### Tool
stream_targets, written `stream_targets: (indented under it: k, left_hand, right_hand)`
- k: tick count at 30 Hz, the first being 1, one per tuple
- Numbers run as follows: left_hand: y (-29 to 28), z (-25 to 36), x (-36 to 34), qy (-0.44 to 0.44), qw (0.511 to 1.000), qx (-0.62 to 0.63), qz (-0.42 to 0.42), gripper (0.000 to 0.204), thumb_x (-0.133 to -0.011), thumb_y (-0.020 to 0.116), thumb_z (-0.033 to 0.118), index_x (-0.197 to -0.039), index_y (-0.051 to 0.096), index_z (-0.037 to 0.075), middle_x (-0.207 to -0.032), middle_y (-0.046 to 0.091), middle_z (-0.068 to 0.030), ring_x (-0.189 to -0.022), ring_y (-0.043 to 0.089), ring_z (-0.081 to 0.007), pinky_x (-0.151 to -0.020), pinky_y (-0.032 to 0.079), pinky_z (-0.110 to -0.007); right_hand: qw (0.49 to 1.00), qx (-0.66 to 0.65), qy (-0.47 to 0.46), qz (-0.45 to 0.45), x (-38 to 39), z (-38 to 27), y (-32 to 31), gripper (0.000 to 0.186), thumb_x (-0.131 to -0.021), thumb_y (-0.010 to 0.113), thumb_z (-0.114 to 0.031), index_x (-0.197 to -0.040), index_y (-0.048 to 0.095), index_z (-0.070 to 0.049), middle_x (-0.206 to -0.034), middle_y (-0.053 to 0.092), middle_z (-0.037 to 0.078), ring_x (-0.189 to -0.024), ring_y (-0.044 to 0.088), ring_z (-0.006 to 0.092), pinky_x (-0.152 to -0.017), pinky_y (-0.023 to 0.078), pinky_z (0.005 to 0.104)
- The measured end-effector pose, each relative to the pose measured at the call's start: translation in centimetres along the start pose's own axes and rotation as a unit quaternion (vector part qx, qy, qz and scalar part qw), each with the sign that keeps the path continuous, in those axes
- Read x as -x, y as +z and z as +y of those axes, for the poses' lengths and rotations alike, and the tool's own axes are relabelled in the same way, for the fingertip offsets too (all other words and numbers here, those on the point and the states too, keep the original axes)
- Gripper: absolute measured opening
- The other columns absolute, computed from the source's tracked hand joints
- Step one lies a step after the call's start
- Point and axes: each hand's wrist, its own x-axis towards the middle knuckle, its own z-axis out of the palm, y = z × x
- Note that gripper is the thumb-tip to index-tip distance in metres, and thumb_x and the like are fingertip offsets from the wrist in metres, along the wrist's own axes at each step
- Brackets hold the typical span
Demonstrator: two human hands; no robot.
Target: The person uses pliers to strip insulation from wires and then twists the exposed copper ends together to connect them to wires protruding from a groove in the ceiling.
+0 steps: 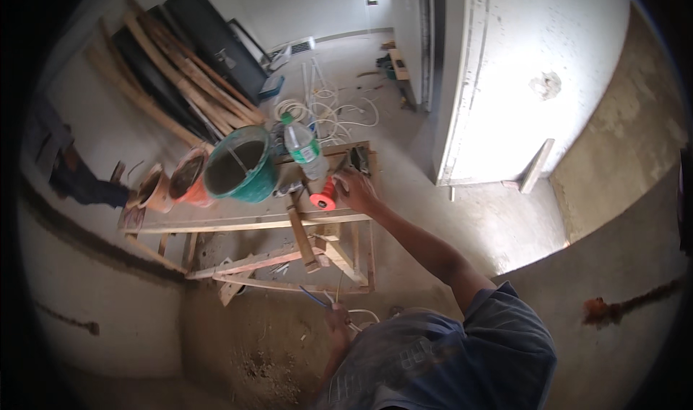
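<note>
My right hand [354,190] reaches over the wooden table [173,225] at the red reel [323,200], its fingers bent; what is in them is hidden. A plastic bottle [306,150] with a green cap stands just behind it, and a small dark tool [359,162] lies beside it. Left of the reel a hammer-like tool [299,233] has its wooden handle jutting over the front edge. Low in the view, my left hand [338,320] is closed on a cable [359,312] with blue and white ends.
A teal bucket [234,182] and two orange buckets [188,186] line the table's left part. Behind are leaning boards [166,63], dark panels [209,35] and coiled white cables [325,114] on the floor. Dark clothing [86,175] is at far left; a white wall [498,85] stands right.
</note>
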Motion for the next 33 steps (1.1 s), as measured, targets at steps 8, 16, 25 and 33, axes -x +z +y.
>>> stream_targets:
  k: [8, 16, 25, 33]
  left_hand:
    - [1.7, 0.2, -0.6, -0.053, 0.997, 0.05, -0.019, 0.04, -0.103, 0.037, 0.042, -0.082, 0.044, 0.009, -0.065, 0.034, 0.0023, -0.059, 0.032, -0.0089, -0.056, 0.03, -0.027]
    - [2.0, -0.4, -1.7, -0.045, 0.998, 0.021, -0.049, 0.043, -0.103, 0.04, 0.042, -0.072, 0.042, 0.011, -0.061, 0.035, 0.0023, -0.056, 0.033, -0.011, -0.053, 0.028, -0.03]
    - [0.7, -0.4, -1.7, -0.023, 0.993, 0.106, -0.044, 0.045, -0.098, 0.048, 0.045, -0.093, 0.056, 0.001, -0.06, 0.035, 0.0035, -0.053, 0.035, -0.0077, -0.052, 0.032, -0.025]
    - [0.7, -1.5, -1.9, -0.044, 0.994, 0.086, -0.056, 0.043, -0.098, 0.05, 0.043, -0.093, 0.056, 0.002, -0.061, 0.04, 0.0015, -0.054, 0.039, -0.0085, -0.051, 0.035, -0.025]
  right_hand:
    - [0.978, 0.174, 0.106, -0.053, -1.0, 5.7, -2.7, 0.072, -0.078, 0.071, -0.046, -0.13, 0.047, -0.001, -0.116, 0.057, 0.028, -0.111, 0.055, 0.0462, -0.094, 0.045, 0.052]
    - [0.957, 0.179, 0.149, -0.173, -3.5, 6.7, -2.3, 0.088, -0.075, 0.072, -0.049, -0.138, 0.038, 0.002, -0.11, 0.061, 0.031, -0.104, 0.06, 0.0462, -0.092, 0.047, 0.0518]
    - [0.959, 0.106, 0.186, -0.185, -5.8, 10.0, -4.0, 0.075, -0.079, 0.066, -0.05, -0.128, 0.046, 0.002, -0.115, 0.06, 0.03, -0.108, 0.059, 0.0436, -0.093, 0.046, 0.0499]
    - [0.951, 0.209, 0.177, -0.147, -4.4, 9.3, -1.5, 0.088, -0.068, 0.076, -0.052, -0.124, 0.047, 0.009, -0.117, 0.059, 0.029, -0.11, 0.058, 0.0426, -0.094, 0.047, 0.0484]
